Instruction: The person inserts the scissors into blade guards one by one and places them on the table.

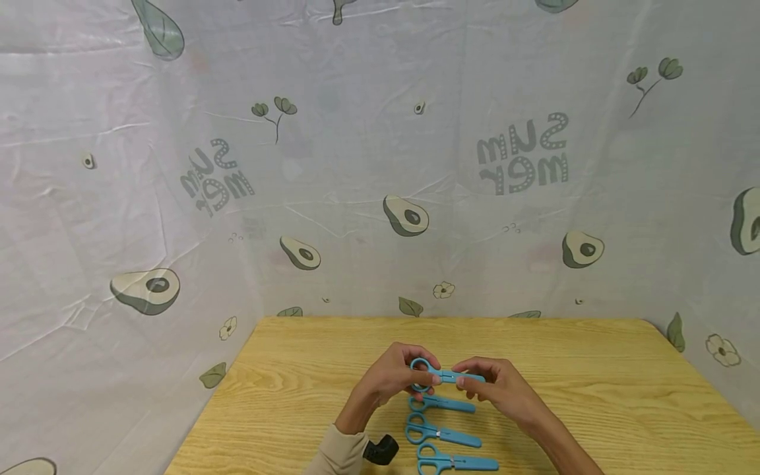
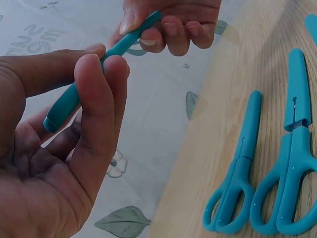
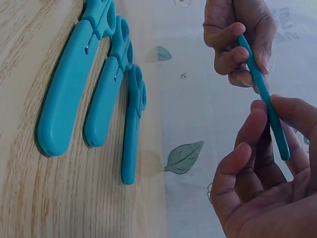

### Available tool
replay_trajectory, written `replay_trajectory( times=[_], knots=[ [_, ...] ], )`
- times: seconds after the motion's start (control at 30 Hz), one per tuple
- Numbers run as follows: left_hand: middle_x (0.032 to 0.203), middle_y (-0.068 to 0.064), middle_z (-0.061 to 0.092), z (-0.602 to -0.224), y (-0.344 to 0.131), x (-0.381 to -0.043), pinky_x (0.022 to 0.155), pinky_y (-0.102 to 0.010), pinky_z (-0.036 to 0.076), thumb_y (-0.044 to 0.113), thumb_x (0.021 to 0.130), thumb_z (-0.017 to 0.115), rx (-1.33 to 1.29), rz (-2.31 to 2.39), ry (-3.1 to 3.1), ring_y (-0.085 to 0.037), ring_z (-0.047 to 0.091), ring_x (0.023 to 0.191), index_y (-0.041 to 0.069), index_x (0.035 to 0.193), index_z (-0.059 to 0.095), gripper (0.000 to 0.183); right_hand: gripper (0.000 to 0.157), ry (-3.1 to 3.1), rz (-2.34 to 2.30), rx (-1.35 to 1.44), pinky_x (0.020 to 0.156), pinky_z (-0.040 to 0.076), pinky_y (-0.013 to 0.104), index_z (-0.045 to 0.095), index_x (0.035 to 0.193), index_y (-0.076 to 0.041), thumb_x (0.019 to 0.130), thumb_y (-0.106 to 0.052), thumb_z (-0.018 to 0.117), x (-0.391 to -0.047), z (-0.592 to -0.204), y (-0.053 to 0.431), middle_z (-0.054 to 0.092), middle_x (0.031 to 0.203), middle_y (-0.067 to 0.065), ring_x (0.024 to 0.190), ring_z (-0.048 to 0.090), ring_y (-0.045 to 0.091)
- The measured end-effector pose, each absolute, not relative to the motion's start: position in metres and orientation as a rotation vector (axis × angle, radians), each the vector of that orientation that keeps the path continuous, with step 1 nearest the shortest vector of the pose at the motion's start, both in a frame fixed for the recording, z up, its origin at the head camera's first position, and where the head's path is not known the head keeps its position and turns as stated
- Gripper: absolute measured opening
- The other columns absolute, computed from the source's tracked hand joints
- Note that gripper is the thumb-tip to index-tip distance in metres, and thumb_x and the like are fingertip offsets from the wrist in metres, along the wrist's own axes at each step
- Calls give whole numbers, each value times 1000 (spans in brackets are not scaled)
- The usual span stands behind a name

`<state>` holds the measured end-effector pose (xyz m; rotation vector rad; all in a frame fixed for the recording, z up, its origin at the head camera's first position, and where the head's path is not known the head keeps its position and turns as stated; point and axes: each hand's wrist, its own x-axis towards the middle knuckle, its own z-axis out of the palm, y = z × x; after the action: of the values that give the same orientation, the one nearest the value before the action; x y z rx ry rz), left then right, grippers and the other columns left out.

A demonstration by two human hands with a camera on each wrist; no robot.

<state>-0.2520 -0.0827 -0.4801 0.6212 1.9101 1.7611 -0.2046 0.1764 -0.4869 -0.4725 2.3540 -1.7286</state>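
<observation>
Both hands hold one pair of blue scissors (image 1: 446, 376) above the wooden table, its blades inside a matching blue sheath (image 3: 278, 130). My left hand (image 1: 396, 373) pinches the handle end between thumb and fingers, near the finger loops. With thumb and fingertips my right hand (image 1: 495, 386) grips the sheath. In the left wrist view the scissors (image 2: 64, 108) appear edge-on. Below the hands, three more sheathed blue scissors lie in a column: a far pair (image 1: 448, 404), a middle pair (image 1: 442, 432) and a near pair (image 1: 457, 462).
The light wooden table (image 1: 309, 356) carries the scissors. A pale curtain (image 1: 356, 165) printed with avocados and leaves hangs behind and at the sides. A black device (image 1: 382, 450) shows at my left wrist, by a beige sleeve (image 1: 341, 452).
</observation>
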Motion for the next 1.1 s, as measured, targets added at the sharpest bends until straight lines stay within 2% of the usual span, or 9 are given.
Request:
replay_trajectory(
  times=[0.33,0.57,0.73,0.87,1.03,1.1],
  knots=[
    [82,0,71,-481,-85,-253,59,-23,60,6,97,78,645,1758,1865,-12,72,68,-2,119,73,23,40,2343,-1726,-492,77,61,38,69,136,0,107,-27,68,-205,-486,178,73,105,8,88,68,19],
    [88,0,73,-481,-88,-255,59,-23,61,4,98,77,638,1733,1919,-16,77,76,-7,130,68,35,41,2331,-1740,-488,76,59,35,67,138,2,107,-24,69,-205,-486,181,73,107,12,88,68,18],
    [90,-1,73,-481,-89,-254,57,-26,61,4,97,78,614,1710,1980,-22,78,77,-2,127,72,31,41,2320,-1742,-503,73,57,32,66,139,3,107,-22,69,-206,-489,183,73,105,12,87,68,16],
    [89,0,72,-483,-90,-253,57,-28,62,4,97,78,604,1674,2032,-16,74,73,-2,128,72,32,40,2320,-1730,-497,72,56,32,66,138,4,106,-21,70,-206,-492,186,73,105,14,86,67,16],
    [90,0,74,-485,-93,-253,61,-36,66,7,97,80,599,1627,2081,-13,72,74,6,124,75,27,38,2331,-1719,-508,70,56,32,67,137,4,107,-20,68,-205,-497,190,74,107,16,85,68,18],
    [91,0,74,-486,-95,-252,61,-36,66,7,97,80,595,1620,2083,-14,72,74,9,122,76,25,38,2327,-1714,-497,71,56,32,67,136,3,107,-21,68,-204,-498,191,74,107,15,85,69,20]
  ],
)
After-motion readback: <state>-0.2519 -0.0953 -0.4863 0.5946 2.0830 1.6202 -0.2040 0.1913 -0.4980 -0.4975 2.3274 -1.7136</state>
